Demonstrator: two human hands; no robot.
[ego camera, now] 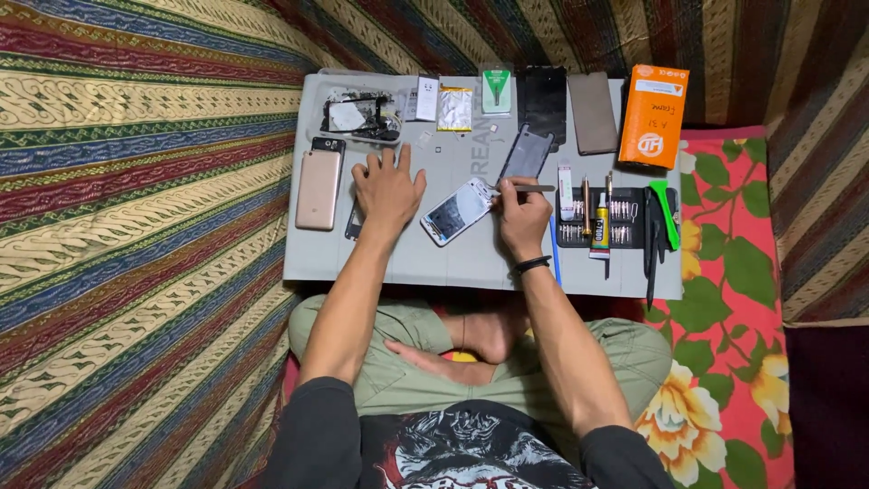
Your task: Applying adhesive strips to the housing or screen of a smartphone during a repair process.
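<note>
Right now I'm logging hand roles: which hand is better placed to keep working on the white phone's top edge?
Probably the right hand: it holds a thin tool whose tip meets the white phone. The left hand lies flat on the grey mat, beside the phone.

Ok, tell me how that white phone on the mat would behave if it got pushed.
The white phone lies flat on the smooth grey mat, so it would probably slide, not tip. It looks thin and rigid, likely light. Its glass face seems fragile, and the thin tool in the right hand works at its edge.
</note>
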